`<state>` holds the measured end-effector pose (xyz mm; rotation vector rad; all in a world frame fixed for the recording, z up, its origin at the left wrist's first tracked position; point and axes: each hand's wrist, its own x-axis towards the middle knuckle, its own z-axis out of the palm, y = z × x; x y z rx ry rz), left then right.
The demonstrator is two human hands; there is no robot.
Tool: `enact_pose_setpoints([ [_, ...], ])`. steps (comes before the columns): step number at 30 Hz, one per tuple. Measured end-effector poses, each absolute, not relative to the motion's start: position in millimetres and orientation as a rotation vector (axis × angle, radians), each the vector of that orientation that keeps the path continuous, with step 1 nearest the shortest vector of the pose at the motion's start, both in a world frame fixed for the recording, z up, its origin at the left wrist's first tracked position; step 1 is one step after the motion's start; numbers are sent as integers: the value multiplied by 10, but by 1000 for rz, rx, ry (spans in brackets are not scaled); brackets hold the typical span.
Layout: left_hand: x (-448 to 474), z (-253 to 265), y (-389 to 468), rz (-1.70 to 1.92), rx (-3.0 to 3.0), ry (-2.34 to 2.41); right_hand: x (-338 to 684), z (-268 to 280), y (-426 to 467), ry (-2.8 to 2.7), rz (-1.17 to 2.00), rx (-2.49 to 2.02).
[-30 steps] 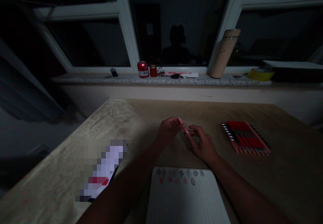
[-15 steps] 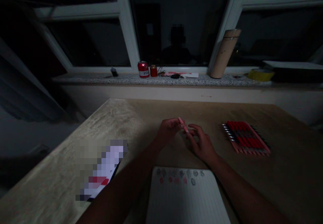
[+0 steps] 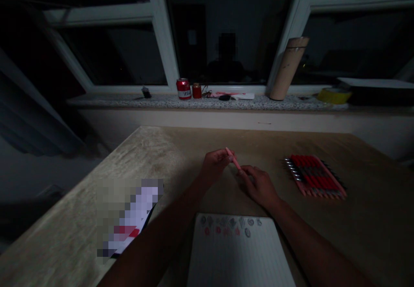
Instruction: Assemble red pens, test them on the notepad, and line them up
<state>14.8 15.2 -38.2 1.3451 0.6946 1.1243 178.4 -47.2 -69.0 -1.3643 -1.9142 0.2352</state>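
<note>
A slim pink pen is held at a slant above the middle of the table. My left hand is closed on its upper part, thumb and fingers pinching it. At the lower end, the fingers of my right hand are closed around the tip. Below the hands lies a lined notebook page with rows of small grey and red scribbles near its top edge. Off to the right rests a flat set of red and dark pens in a pink holder.
A phone-like device, blurred out, lies on the table at left. Along the granite windowsill stand a red can, a small red jar, a tan cylinder and a yellow tape roll.
My right hand's fingers have closed onto the pen's lower end, where they were more spread before. The pen and my left hand have shifted slightly left, and more of the pen shows.
</note>
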Motion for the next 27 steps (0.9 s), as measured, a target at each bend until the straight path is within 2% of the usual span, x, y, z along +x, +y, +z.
enact_pose_setpoints([
  [8,165,-383,150,1128,1308,742,1787,-723,-454,-1792,201,-1425],
  [16,145,-399,139,1128,1409,684,1779,-680,-478,-1917,137,-1398],
  [23,149,-424,142,1135,1363,708,1795,-712,-456,-1864,185,-1407],
  [27,141,-454,165,1136,1317,750,1822,-726,-425,-1660,325,-1402],
])
